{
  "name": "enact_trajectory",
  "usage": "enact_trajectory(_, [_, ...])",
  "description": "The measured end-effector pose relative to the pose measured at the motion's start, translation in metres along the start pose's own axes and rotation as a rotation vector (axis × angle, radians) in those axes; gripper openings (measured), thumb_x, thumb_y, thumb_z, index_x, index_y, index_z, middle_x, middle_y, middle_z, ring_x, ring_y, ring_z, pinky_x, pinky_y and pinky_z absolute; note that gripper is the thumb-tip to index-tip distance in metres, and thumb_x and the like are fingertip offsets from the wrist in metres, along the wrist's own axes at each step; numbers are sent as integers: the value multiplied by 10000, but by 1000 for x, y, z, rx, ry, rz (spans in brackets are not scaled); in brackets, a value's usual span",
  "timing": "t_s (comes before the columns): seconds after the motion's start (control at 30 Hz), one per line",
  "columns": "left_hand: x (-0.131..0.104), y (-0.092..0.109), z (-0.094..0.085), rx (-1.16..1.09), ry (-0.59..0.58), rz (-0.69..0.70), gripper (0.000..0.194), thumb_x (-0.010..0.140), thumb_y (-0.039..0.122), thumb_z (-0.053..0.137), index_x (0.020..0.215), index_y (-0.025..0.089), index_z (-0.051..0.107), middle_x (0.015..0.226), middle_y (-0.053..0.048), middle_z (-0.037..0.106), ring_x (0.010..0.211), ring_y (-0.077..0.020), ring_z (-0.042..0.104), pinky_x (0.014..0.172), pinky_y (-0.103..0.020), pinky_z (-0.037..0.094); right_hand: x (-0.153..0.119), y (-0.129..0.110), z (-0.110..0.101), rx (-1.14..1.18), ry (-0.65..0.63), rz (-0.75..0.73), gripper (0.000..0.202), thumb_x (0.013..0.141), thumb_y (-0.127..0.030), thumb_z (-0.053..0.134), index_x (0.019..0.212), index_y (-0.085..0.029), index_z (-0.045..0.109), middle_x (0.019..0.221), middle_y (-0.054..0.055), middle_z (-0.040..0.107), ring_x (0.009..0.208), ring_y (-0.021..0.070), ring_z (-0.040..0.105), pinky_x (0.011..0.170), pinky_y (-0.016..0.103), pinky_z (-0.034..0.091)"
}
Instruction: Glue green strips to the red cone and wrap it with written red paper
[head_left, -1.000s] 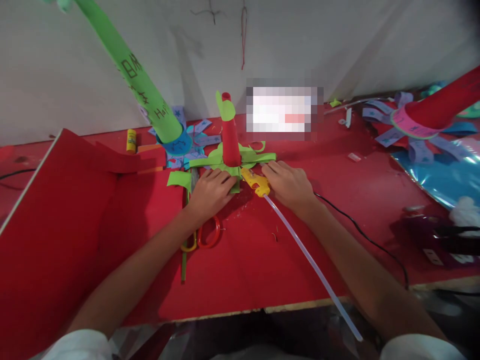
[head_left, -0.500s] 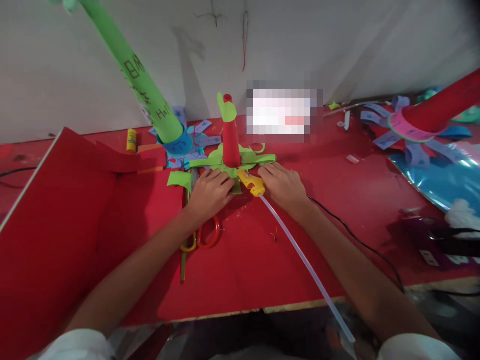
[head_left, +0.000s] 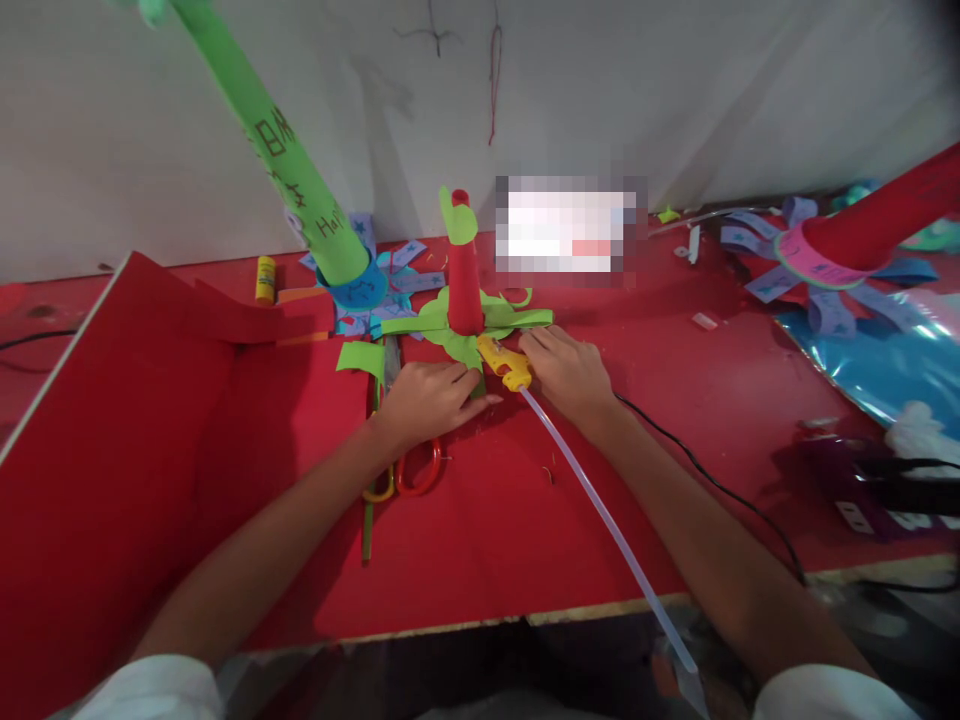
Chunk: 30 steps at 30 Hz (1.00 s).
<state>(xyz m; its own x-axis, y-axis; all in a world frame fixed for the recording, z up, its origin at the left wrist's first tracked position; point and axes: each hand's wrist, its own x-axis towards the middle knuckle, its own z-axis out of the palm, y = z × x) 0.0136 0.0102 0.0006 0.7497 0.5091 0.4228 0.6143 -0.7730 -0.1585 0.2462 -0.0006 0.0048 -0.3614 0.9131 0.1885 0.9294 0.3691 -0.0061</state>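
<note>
Grey-white wall (head_left: 637, 100) backs a red table (head_left: 660, 320). From the left come one red board (head_left: 112, 450), folded up at an angle, one small yellow tube (head_left: 265, 281), and one tall green tube (head_left: 277, 160) in a blue collar, probably stood back to leave working room. One pair of scissors (head_left: 438, 465) lies just beside the left hand (head_left: 426, 398), perhaps parked within reach. That hand is half curled, thumb stretched out, over a green front strip, as if steadying it; I cannot tell whether it grips. Behind stands one red cone (head_left: 466, 285) upright on a green flower-shaped base (head_left: 457, 347). One yellow glue gun (head_left: 504, 362) points towards the base, its handle seemingly inside the closed right hand (head_left: 566, 370), one clear stick (head_left: 607, 520) trailing behind. Far right: one red tube (head_left: 892, 215), pink-collared, above one blue sheet (head_left: 862, 350).
</note>
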Motion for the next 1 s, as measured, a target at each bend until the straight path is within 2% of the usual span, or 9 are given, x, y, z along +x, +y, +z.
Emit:
enact_trajectory(0.13, [-2,0,4,7,-47,19,427,1045,427,509,748,172,680,605,-30,655,525,-157,569,495,-340,168,0,-2,1,12,10,-18,185,993,-146,506,1100,-178,654,1079,98,699,1026,238,575,568,344,231])
enact_trajectory(0.37, [-1,-1,4,13,35,65,438,1049,323,480,665,177,633,535,-14,612,487,-148,543,496,-345,154,1,-6,8,44,24,-42,153,1003,-189,515,1062,-186,656,1037,93,697,983,233,578,570,338,231])
enact_trajectory(0.53, [-1,-1,3,13,59,79,335,982,225,517,661,185,606,527,5,603,471,-147,546,488,-350,164,3,-7,12,54,45,-60,189,1016,-159,478,1059,-183,661,1027,94,703,977,231,587,579,341,243])
enact_trajectory(0.77, [-2,-2,6,-4,55,81,281,943,188,493,688,179,610,549,0,629,479,-147,568,485,-344,167,5,-10,11,53,35,-54,181,1032,-163,482,1090,-179,653,1068,88,703,1006,227,597,586,348,249])
enact_trajectory(1.0, [0,-1,2,-10,58,76,306,962,198,498,673,179,600,533,4,612,469,-146,550,486,-347,152,2,-6,10,35,11,-24,186,1025,-149,477,1073,-183,653,1051,93,703,985,232,587,555,349,191])
